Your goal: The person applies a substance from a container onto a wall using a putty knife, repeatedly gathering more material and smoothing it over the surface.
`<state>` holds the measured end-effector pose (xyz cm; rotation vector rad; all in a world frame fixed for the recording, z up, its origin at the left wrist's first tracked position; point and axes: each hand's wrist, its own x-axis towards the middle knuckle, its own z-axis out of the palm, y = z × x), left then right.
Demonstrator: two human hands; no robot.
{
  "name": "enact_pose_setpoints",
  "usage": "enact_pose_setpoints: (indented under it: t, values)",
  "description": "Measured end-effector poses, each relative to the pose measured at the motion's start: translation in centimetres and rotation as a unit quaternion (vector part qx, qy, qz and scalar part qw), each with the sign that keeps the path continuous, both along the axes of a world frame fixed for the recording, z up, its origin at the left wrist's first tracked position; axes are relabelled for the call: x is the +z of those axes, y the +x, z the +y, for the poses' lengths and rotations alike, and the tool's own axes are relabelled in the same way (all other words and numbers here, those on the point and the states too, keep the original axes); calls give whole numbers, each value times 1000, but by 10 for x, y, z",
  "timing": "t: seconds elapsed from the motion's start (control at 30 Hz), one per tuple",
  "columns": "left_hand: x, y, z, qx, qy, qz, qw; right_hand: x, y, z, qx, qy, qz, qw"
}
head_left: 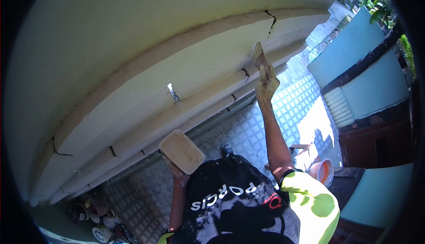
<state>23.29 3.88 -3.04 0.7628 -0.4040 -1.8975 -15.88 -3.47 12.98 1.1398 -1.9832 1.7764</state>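
My right hand (267, 84), smeared with pale material, is closed on a flat scraper (258, 51), whose blade is at the face of the cream stepped moulding (212, 65). Lower down, my left hand (176, 169) holds a shallow rectangular tray (182, 151) with pale material in it, close to my chest. Its fingers are partly hidden under the tray. Dark cracks run across the moulding's ledges, one of them above the scraper. A bright spot of light falls on the moulding between the two hands.
An orange-and-white bucket (322, 172) stands at the right, beside a small wooden piece. Several containers (102, 234) lie at the lower left. Patterned paving (290, 107) extends below the moulding. A light blue wall (367, 84) and plants are at the right.
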Motion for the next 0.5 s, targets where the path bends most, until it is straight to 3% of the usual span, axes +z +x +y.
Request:
enact_pose_setpoints:
  t: [0.07, 0.1, 0.2, 0.23, 0.37, 0.47, 0.5]
  values:
    - [5, 0, 0, -14, -11, -13, 1000, -1, 0, -9, -36, -23, -24, 999]
    - [6, -2, 1, -14, -27, -33, 999, 5, 9, -14, -7, -71, 62, 996]
    - [5, -4, 1, -11, -53, -60, 997, 19, 29, 3, 41, 148, -12, 988]
    - [1, -4, 0, -10, -43, -47, 998, 8, 22, 4, 56, 39, 16, 998]
    - [2, -5, -1, -25, -3, 13, 1000, 12, 5, 3, -3, -14, -44, 999]
    - [4, -7, 0, -28, -19, -7, 999, 22, 20, -11, 24, 5, 26, 999]
    - [2, -8, 1, -34, -41, -32, 998, 18, 21, -8, 48, 87, -46, 994]
